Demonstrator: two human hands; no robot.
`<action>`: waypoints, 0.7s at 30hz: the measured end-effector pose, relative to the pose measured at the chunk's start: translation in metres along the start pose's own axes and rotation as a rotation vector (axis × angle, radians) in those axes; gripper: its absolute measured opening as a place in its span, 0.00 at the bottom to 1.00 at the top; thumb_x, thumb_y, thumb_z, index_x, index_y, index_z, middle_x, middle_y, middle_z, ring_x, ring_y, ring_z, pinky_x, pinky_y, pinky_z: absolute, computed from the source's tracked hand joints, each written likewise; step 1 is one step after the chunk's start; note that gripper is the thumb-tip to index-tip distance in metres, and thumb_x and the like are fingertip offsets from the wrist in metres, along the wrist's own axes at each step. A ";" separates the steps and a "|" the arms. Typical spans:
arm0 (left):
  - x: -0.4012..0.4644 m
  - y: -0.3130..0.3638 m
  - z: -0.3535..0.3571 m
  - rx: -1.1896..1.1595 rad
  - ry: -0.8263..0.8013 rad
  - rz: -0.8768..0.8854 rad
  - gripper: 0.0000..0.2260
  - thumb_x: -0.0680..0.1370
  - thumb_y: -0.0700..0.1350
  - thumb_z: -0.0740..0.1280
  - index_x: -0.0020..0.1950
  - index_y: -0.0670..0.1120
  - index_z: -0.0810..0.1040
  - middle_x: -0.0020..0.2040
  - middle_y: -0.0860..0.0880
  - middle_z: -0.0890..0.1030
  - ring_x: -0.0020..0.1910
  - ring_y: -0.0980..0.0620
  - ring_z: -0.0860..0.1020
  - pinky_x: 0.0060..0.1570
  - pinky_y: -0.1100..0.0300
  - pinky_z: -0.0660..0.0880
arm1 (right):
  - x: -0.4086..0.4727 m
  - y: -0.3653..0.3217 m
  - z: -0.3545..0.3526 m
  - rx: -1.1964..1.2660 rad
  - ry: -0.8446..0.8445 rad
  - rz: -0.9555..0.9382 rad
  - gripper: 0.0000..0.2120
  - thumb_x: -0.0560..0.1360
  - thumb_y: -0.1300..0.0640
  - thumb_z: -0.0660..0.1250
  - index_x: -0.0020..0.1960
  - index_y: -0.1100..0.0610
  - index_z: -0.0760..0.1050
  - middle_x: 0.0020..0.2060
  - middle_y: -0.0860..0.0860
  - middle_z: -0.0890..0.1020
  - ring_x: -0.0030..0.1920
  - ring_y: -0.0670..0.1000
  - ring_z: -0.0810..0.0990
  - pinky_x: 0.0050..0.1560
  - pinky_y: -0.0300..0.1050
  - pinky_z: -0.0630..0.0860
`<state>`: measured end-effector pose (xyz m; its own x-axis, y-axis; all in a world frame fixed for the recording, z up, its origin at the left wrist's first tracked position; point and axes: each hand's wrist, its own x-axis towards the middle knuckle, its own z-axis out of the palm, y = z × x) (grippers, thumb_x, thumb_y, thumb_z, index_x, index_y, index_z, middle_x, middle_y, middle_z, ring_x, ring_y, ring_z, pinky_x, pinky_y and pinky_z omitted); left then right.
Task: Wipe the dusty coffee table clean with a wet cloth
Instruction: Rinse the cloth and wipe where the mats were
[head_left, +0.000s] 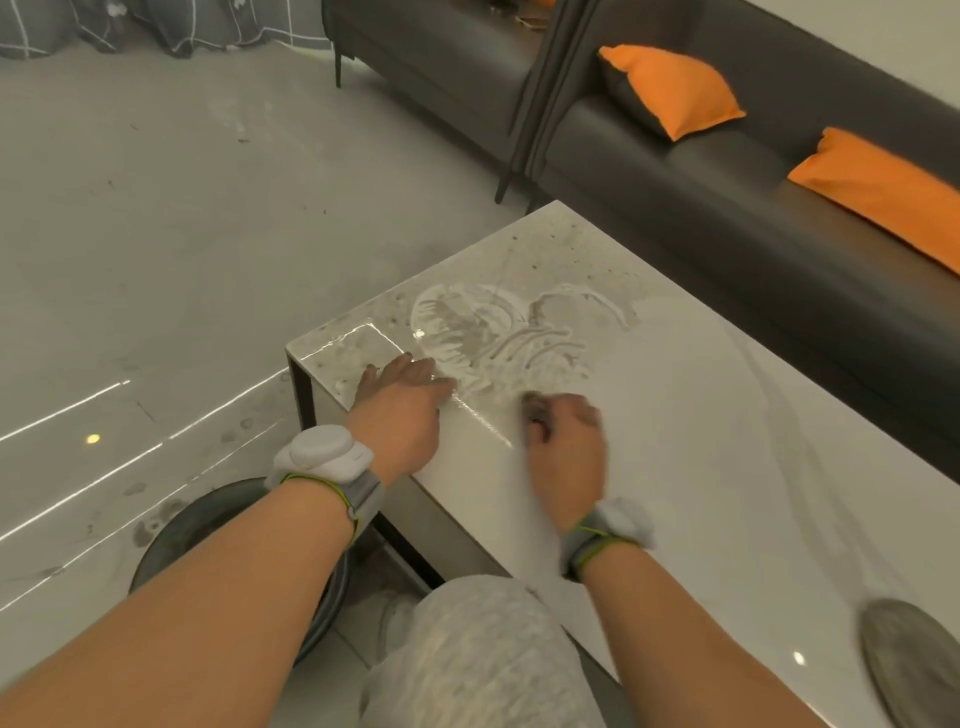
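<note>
Two hands on the bench (701, 415) in the head view, one camera only. Your left hand (402, 395) lies flat near the bench's left end, fingers straight and spread, palm down on the wet shiny surface, holding nothing. Your right hand (563, 431) is motion-blurred, fingers curled over a small dark cloth (535, 410) that peeks out at the fingertips, pressed to the bench just right of the left hand. Beyond both hands, wet swirled smears (498, 332) mark the top, and the far left corner shows dust specks (561, 249). The bench's right part looks pale and smooth. A grey flat object (914, 654) sits at the near right edge, cut off by the frame; can't tell what it is. White bands on both wrists. Dark round stool (208, 525) under your left forearm, on the floor. Dark sofa (727, 208) behind the bench with two orange cushions (670, 88).
</note>
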<state>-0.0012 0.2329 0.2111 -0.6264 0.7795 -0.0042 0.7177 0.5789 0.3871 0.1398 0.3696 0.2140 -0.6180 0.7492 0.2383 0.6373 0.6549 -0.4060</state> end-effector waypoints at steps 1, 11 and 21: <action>0.001 0.002 0.002 0.012 0.000 -0.005 0.22 0.80 0.45 0.58 0.73 0.57 0.64 0.77 0.53 0.58 0.77 0.49 0.52 0.74 0.44 0.49 | -0.002 -0.015 0.009 0.038 -0.067 -0.115 0.10 0.71 0.62 0.67 0.53 0.60 0.78 0.51 0.58 0.79 0.54 0.60 0.74 0.51 0.45 0.67; 0.003 -0.002 0.011 -0.008 0.048 -0.038 0.20 0.79 0.47 0.60 0.70 0.59 0.70 0.75 0.51 0.64 0.76 0.45 0.56 0.73 0.44 0.50 | 0.037 0.038 -0.034 0.048 0.051 0.131 0.08 0.72 0.61 0.67 0.50 0.62 0.77 0.49 0.58 0.78 0.51 0.61 0.76 0.51 0.50 0.73; 0.004 -0.013 0.002 -0.083 -0.010 -0.037 0.20 0.79 0.41 0.60 0.71 0.50 0.70 0.75 0.49 0.66 0.76 0.45 0.59 0.74 0.47 0.56 | 0.028 -0.046 0.015 0.297 -0.247 -0.215 0.12 0.70 0.60 0.68 0.54 0.59 0.79 0.50 0.55 0.82 0.54 0.57 0.77 0.55 0.48 0.73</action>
<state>-0.0122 0.2289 0.2045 -0.6484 0.7607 -0.0287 0.6666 0.5857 0.4611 0.0861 0.3586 0.2256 -0.8362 0.5297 0.1419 0.3450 0.7092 -0.6148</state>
